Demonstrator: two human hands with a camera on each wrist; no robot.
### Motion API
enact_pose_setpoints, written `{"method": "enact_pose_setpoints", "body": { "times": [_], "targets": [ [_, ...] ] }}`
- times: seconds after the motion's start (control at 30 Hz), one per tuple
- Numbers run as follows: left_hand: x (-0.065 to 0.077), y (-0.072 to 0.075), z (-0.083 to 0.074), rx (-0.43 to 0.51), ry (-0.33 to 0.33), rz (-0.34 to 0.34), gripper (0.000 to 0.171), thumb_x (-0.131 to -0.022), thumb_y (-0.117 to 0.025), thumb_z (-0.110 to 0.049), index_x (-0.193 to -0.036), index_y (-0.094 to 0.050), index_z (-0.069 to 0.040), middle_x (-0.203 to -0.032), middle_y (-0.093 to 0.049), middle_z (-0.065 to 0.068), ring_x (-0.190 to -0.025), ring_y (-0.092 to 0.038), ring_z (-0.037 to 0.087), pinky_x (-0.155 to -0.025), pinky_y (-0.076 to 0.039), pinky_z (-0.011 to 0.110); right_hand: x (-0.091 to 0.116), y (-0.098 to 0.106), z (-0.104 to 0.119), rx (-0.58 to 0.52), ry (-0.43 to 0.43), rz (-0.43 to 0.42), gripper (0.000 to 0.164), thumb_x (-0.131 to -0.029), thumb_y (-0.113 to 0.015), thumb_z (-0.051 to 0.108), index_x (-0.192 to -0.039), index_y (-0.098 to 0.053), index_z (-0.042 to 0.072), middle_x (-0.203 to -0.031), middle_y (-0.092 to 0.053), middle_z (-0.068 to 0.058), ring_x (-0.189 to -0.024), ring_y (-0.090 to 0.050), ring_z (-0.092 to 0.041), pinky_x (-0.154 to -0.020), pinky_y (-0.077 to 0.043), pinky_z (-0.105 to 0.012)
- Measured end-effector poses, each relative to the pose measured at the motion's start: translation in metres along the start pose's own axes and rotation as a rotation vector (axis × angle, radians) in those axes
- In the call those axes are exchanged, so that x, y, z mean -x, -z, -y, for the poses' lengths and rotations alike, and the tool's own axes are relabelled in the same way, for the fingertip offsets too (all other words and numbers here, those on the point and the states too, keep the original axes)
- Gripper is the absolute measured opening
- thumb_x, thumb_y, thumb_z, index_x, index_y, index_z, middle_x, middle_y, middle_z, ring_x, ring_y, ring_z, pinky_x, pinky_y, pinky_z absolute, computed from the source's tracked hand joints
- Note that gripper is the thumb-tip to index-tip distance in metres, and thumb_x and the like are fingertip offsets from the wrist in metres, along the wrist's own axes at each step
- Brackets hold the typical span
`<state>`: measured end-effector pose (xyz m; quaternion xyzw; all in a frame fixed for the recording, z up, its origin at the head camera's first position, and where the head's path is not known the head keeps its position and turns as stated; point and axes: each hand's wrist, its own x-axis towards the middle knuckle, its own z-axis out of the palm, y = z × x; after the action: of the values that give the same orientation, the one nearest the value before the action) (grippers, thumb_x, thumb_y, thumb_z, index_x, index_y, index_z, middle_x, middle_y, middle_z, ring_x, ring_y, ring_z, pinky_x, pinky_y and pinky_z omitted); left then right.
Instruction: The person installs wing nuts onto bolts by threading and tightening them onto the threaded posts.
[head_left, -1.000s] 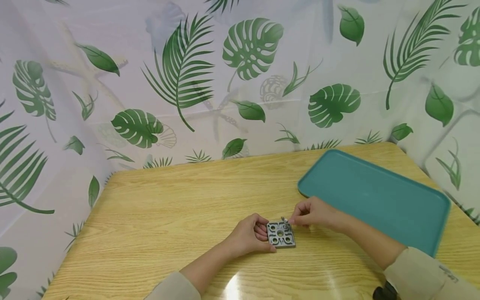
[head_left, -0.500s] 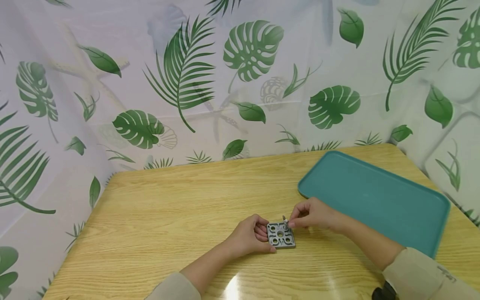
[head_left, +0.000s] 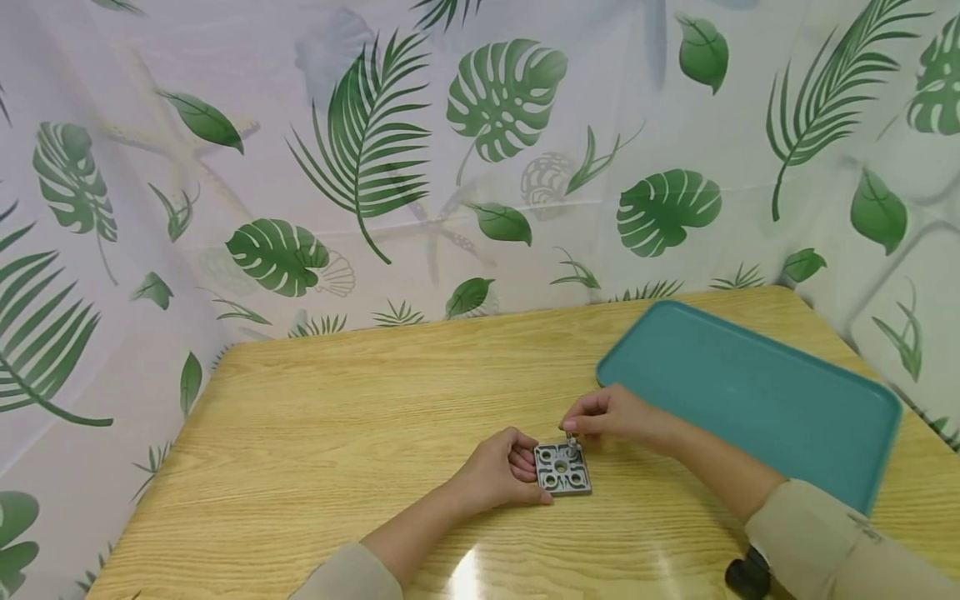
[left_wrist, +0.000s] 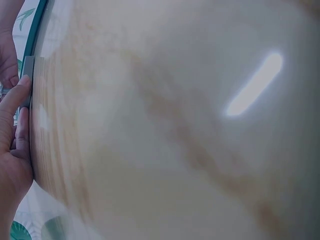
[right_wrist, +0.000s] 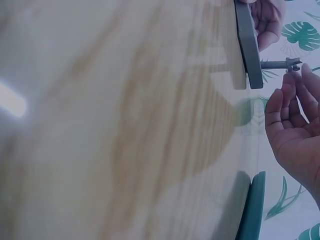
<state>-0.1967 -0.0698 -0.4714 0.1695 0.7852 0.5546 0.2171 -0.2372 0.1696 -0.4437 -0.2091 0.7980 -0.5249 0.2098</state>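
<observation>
A square grey metal plate (head_left: 560,481) with several round holes lies flat on the wooden table. My left hand (head_left: 495,473) grips its left side, thumb at the near edge and fingers at the far side. A metal screw (right_wrist: 276,65) stands up from the plate's far right corner; in the right wrist view its head looks wing-shaped. My right hand (head_left: 618,419) pinches at the top of this screw with thumb and forefinger, partly covering it in the head view. In the left wrist view, the left hand (left_wrist: 12,155) holds the plate's edge (left_wrist: 28,80).
A teal tray (head_left: 750,396) lies at the right of the table (head_left: 360,417), behind the right forearm. A leaf-printed cloth (head_left: 450,167) hangs along the back and sides. Part of a black object (head_left: 748,575) shows beneath the right sleeve.
My right hand has shifted left and slightly up, from the screw's right side to its top. The left hand and the plate have stayed in place.
</observation>
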Motion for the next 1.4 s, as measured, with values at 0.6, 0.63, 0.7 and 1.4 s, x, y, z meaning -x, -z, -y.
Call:
{"method": "enact_pose_setpoints", "body": {
  "times": [0.6,0.63,0.7,1.4],
  "targets": [
    [0.000,0.002,0.002,-0.011,-0.013,0.031,0.060,-0.068,-0.085,-0.007,-0.117,-0.052,-0.001,-0.097,-0.057,0.003,-0.081,-0.059,0.009,-0.074,-0.055,0.018,0.014,0.002,-0.007,-0.049,-0.019,0.030,0.022,-0.088,-0.066,0.015,-0.089,-0.066,-0.008,-0.066,-0.056,0.000,-0.059,-0.050,-0.009,-0.054,-0.045,-0.024],
    [0.000,0.002,0.002,-0.011,-0.014,0.030,0.059,-0.068,-0.085,-0.007,-0.117,-0.052,-0.001,-0.096,-0.057,0.003,-0.081,-0.059,0.009,-0.074,-0.055,0.018,0.014,0.002,-0.007,-0.047,-0.013,0.027,0.022,-0.088,-0.067,0.014,-0.089,-0.066,-0.008,-0.065,-0.057,0.001,-0.059,-0.050,-0.008,-0.053,-0.045,-0.023],
    [0.000,0.002,0.001,-0.010,-0.012,0.030,0.059,-0.068,-0.085,-0.007,-0.117,-0.052,-0.002,-0.097,-0.057,0.003,-0.081,-0.059,0.009,-0.074,-0.055,0.018,0.016,0.000,-0.006,-0.055,-0.007,0.018,0.022,-0.087,-0.068,0.013,-0.088,-0.065,-0.008,-0.065,-0.057,0.003,-0.058,-0.049,-0.007,-0.051,-0.044,-0.022],
    [-0.001,0.002,0.004,-0.024,-0.024,0.027,0.060,-0.066,-0.086,-0.007,-0.116,-0.053,-0.001,-0.096,-0.057,0.002,-0.080,-0.060,0.008,-0.073,-0.055,0.018,0.013,0.000,-0.004,-0.035,-0.080,-0.094,0.033,-0.091,-0.064,0.028,-0.099,-0.067,-0.003,-0.071,-0.059,-0.003,-0.065,-0.052,-0.012,-0.060,-0.049,-0.028]
  ]
}}
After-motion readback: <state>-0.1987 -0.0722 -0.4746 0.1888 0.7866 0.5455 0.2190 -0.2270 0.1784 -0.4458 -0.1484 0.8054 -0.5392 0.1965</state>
